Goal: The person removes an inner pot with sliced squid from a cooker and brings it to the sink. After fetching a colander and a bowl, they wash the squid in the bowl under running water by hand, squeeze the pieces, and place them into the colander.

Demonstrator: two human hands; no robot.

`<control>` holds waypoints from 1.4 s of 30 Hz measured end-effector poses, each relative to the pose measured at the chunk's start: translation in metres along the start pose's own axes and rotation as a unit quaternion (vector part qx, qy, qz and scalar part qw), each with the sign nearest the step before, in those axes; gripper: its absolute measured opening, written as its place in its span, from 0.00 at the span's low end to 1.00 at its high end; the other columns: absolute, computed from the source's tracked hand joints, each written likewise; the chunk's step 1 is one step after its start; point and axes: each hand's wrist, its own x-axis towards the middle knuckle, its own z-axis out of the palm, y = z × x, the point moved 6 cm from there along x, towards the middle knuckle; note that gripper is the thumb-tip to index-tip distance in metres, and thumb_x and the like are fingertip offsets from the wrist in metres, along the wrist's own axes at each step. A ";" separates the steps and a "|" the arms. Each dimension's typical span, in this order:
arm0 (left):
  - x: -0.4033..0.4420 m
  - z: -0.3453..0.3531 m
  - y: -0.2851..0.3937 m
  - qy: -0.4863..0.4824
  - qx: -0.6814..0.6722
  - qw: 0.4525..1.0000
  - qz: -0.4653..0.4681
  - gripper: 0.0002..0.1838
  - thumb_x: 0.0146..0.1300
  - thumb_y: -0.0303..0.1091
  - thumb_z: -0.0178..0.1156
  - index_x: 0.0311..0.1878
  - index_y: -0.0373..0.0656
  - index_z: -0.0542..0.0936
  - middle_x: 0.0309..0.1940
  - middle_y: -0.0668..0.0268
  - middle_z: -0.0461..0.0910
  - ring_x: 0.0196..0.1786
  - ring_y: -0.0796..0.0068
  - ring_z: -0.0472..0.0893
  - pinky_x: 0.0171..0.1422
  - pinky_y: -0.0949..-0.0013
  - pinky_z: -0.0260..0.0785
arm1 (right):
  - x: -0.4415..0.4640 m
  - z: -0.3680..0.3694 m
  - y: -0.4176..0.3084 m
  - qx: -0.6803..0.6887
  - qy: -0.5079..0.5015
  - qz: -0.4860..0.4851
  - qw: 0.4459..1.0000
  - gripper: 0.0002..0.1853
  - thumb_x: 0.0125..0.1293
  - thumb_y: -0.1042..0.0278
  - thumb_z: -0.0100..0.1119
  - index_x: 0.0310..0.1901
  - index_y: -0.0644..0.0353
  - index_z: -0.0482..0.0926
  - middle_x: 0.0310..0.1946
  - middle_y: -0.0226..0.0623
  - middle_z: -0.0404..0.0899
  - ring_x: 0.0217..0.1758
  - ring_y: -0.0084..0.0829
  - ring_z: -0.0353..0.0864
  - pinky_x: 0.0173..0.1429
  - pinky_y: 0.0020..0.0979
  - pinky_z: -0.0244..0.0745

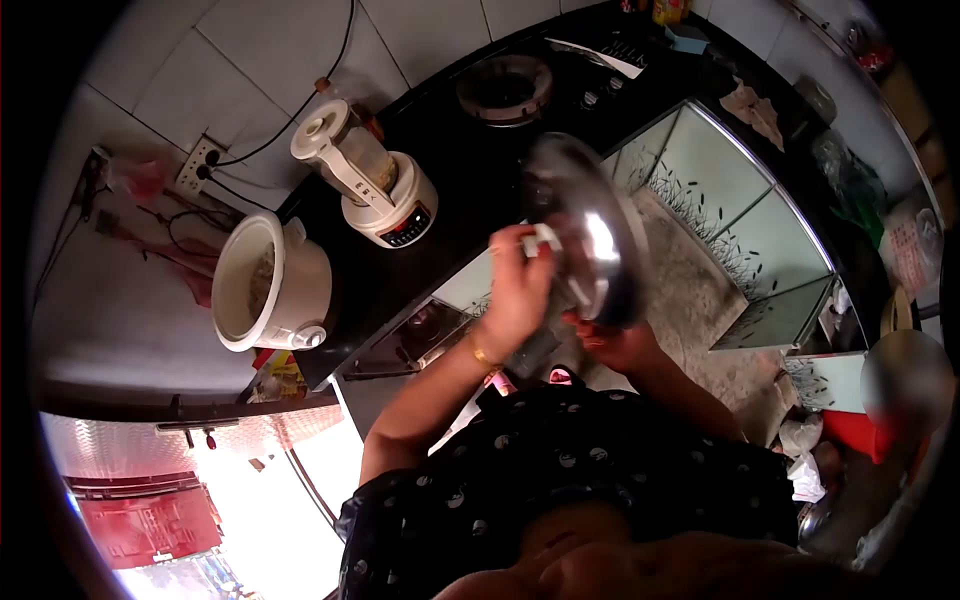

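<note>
A round, shiny metal pot lid [603, 240] is held tilted on edge in front of my body, above the floor, and looks slightly blurred. My left hand [518, 285] is closed around the pale knob [541, 240] at its centre. At the lid's lower rim, the curled fingers of my right hand [615, 345] grip the edge; part of them is hidden behind it. Left of the lid, a white electric kettle [365, 175] with a glass jug stands on its base. A white cooker pot [290, 280] without a cover stands nearer the counter's left end.
A black counter [440, 130] curves around me, with a gas burner [505, 90] at the back. Plugs fill a wall socket [201, 163], and cords run along the wall. Glass-fronted cabinets [735, 220] line the right side. A crumpled cloth [753, 112] lies on the right counter.
</note>
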 end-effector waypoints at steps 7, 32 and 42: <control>-0.001 0.088 0.025 -0.096 0.092 0.988 0.071 0.18 0.62 0.31 0.58 0.51 0.37 0.65 0.37 0.58 0.68 0.33 0.70 0.74 0.40 0.69 0.67 | -0.060 -0.059 -0.037 -0.007 0.066 -0.155 0.986 0.19 0.68 0.65 0.47 0.56 0.65 0.67 0.49 0.48 0.74 0.31 0.24 0.71 0.29 0.19 0.67; -0.191 -0.321 -0.049 0.142 -0.137 0.898 -0.393 0.17 0.67 0.35 0.49 0.54 0.34 0.70 0.46 0.55 0.77 0.45 0.65 0.80 0.47 0.68 0.73 | 0.226 -0.018 -0.129 -0.506 0.275 -0.407 0.709 0.36 0.63 0.77 0.50 0.69 0.47 0.44 0.39 0.38 0.73 0.27 0.30 0.76 0.30 0.34 0.77; -0.172 -0.383 -0.039 0.152 -0.154 0.914 -0.342 0.17 0.68 0.34 0.50 0.54 0.32 0.70 0.46 0.55 0.77 0.46 0.64 0.79 0.50 0.67 0.71 | 0.259 -0.025 -0.115 -0.399 0.306 -0.401 0.766 0.32 0.67 0.60 0.49 0.68 0.45 0.47 0.54 0.45 0.67 0.37 0.43 0.79 0.37 0.40 0.81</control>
